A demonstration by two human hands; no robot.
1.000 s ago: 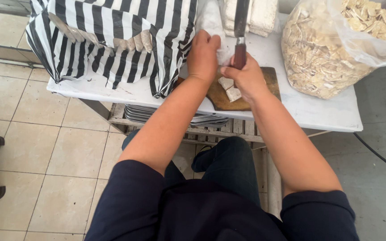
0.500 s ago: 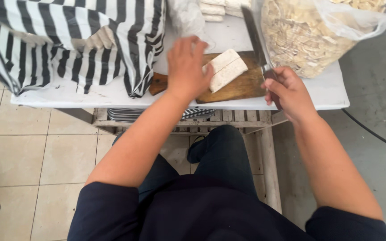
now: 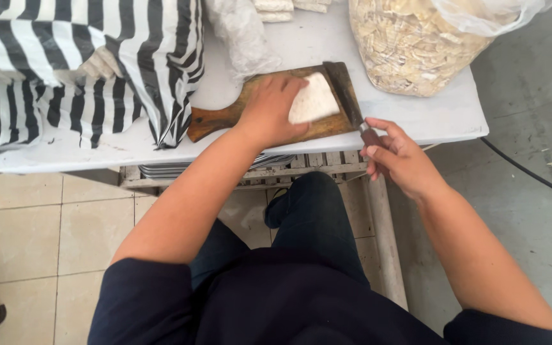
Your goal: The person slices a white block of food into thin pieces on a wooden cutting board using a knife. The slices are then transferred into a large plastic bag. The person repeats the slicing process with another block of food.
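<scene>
My left hand (image 3: 269, 108) presses flat on the tortilla stack (image 3: 314, 99) on the board (image 3: 225, 118); right hand (image 3: 397, 156) clamps the knife (image 3: 346, 96) just right of the stack (next, I judge, a square downward cut).

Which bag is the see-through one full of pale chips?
The bag at the table's right end, beyond the knife. The other one, the striped bag on the left, is black-and-white and not see-through.

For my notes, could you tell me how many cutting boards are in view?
1: a wooden cutting board on the white table, under the left hand.
</scene>
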